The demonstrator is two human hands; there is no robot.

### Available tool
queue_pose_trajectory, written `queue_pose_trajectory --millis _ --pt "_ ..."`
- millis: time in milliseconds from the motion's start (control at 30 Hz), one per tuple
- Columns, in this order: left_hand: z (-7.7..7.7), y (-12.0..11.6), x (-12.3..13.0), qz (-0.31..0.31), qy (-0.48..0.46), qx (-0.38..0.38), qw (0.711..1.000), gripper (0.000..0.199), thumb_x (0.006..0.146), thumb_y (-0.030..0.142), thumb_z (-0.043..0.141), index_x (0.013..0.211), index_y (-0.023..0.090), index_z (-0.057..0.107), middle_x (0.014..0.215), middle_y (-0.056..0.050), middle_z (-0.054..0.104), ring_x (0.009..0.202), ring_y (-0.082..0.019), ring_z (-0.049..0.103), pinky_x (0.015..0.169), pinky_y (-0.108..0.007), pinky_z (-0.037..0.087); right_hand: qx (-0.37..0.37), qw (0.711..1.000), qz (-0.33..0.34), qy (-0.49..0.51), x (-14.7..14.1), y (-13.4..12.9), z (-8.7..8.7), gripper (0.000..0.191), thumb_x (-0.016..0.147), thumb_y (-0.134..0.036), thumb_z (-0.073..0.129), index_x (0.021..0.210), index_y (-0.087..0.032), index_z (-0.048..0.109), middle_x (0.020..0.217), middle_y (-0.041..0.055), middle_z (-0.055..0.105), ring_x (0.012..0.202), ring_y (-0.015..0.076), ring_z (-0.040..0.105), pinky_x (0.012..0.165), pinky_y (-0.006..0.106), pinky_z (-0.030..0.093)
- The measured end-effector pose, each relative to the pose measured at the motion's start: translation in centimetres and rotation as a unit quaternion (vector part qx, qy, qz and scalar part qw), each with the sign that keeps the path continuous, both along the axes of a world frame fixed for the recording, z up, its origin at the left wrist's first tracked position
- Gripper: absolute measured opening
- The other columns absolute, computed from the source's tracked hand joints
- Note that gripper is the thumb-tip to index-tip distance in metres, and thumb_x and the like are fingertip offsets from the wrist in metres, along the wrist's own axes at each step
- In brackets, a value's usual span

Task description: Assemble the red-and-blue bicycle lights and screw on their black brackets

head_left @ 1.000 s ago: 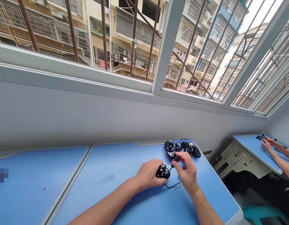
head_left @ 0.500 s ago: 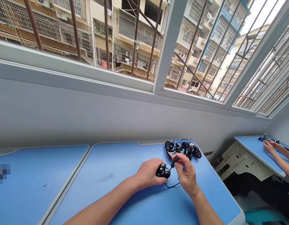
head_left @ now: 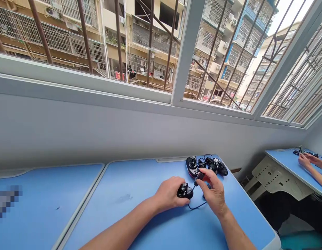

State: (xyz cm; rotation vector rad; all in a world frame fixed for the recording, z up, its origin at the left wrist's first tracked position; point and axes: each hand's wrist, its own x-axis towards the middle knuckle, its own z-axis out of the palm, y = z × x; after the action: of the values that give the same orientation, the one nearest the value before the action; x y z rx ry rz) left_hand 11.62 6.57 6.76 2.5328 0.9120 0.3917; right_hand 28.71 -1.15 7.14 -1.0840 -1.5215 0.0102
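Note:
My left hand (head_left: 171, 191) is closed around a small glossy black corded device, which looks like a computer mouse (head_left: 185, 191), held just above the blue table. Between its thumb and fingers, my right hand (head_left: 212, 191) pinches a short black piece with a thin stem (head_left: 199, 177). That stem points down toward the mouse's right side; whether it is a plug on its cable or a tool, I cannot tell. A thin black cable (head_left: 196, 207) loops from below the mouse toward my right hand. A dark blue-black bit (head_left: 206, 192) shows partly behind my right fingers.
Several glossy black devices with bundled cables (head_left: 192, 167) lie at the table's back right corner. The blue table (head_left: 119, 222) meets another table (head_left: 46, 194) on the left. A wall and barred windows rise behind. At right, another person's hands (head_left: 305, 160) work at a separate table (head_left: 286, 163).
The whole view has shifted slightly, so the table and hands appear a little further right. My right hand has tilted the black piece a little; both hands keep their holds.

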Motion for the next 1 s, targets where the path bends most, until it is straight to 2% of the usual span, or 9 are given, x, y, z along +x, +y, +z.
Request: queue_pose_trajectory --millis 167,267,367,433,533,633,833,1000 --pt "0.01 0.01 -0.05 0.001 -0.002 -0.005 1.0 0.028 0.067 0.041 0.068 0.087 0.023 0.06 0.087 -0.001 0.068 0.085 -0.024 0.06 0.067 -0.027 0.041 -0.032 0.998 0.059 0.021 0.09 -0.51 -0.38 0.044 0.089 -0.012 0.056 0.128 -0.032 0.054 0.104 0.002 0.07 0.091 0.0161 0.068 0.079 0.028 0.059" --pt "-0.02 0.07 -0.03 0.001 -0.001 -0.007 1.0 0.028 0.067 0.04 0.068 0.087 0.023 0.06 0.086 -0.001 0.068 0.084 -0.023 0.06 0.066 -0.026 0.04 -0.037 0.997 0.072 0.02 0.08 -0.72 -0.55 0.041 0.092 -0.013 0.052 0.128 -0.032 0.051 0.107 0.003 0.07 0.094 0.0168 0.068 0.081 0.03 0.058" --pt "-0.01 0.07 -0.01 0.001 0.0 -0.008 1.0 0.028 0.066 0.04 0.068 0.087 0.023 0.06 0.085 -0.001 0.067 0.083 -0.023 0.06 0.066 -0.026 0.04 -0.029 0.998 0.055 -0.007 -0.05 -0.68 -0.39 0.035 0.092 -0.015 0.051 0.124 -0.029 0.053 0.108 0.005 0.068 0.095 0.018 0.066 0.08 0.031 0.057" --pt "0.0 0.04 0.0 0.001 0.001 -0.008 1.0 0.028 0.066 0.04 0.068 0.086 0.023 0.059 0.085 -0.001 0.067 0.083 -0.023 0.06 0.065 -0.026 0.04 -0.004 0.999 0.028 -0.022 -0.11 -0.49 -0.24 0.03 0.09 -0.018 0.056 0.118 -0.026 0.055 0.105 0.0058 0.066 0.093 0.0186 0.064 0.074 0.029 0.057" --pt "-0.01 0.06 0.02 0.003 0.002 -0.008 1.0 0.026 0.067 0.04 0.068 0.085 0.024 0.059 0.086 -0.001 0.067 0.083 -0.023 0.06 0.066 -0.026 0.04 0.032 0.999 -0.018 -0.023 0.0 -0.11 -0.21 0.024 0.085 -0.021 0.063 0.108 -0.025 0.057 0.095 0.0034 0.063 0.078 0.0157 0.061 0.061 0.025 0.055" --pt "-0.09 0.15 0.05 0.002 0.002 -0.006 1.0 0.026 0.066 0.04 0.068 0.084 0.023 0.059 0.086 -0.001 0.066 0.083 -0.023 0.06 0.067 -0.027 0.041 0.035 0.998 -0.052 -0.016 0.27 0.13 -0.32 0.023 0.084 -0.02 0.064 0.106 -0.025 0.057 0.09 0.0012 0.061 0.069 0.0132 0.058 0.058 0.025 0.055" --pt "-0.26 0.2 0.02 -0.003 0.002 -0.008 1.0 0.027 0.066 0.039 0.07 0.084 0.023 0.058 0.086 -0.001 0.067 0.085 -0.024 0.059 0.068 -0.027 0.041 0.043 0.998 -0.037 -0.028 0.38 -0.08 -0.2 0.025 0.086 -0.017 0.061 0.109 -0.026 0.059 0.092 0.0023 0.065 0.075 0.0154 0.063 0.061 0.026 0.057" --pt "-0.3 0.07 -0.06 -0.004 -0.001 -0.015 1.0 0.026 0.067 0.038 0.069 0.085 0.022 0.059 0.086 -0.002 0.067 0.085 -0.024 0.059 0.068 -0.028 0.041 0.003 0.999 0.0 -0.034 0.48 -0.53 0.17 0.033 0.089 -0.014 0.055 0.119 -0.028 0.057 0.099 0.004 0.069 0.085 0.0175 0.067 0.067 0.029 0.059"
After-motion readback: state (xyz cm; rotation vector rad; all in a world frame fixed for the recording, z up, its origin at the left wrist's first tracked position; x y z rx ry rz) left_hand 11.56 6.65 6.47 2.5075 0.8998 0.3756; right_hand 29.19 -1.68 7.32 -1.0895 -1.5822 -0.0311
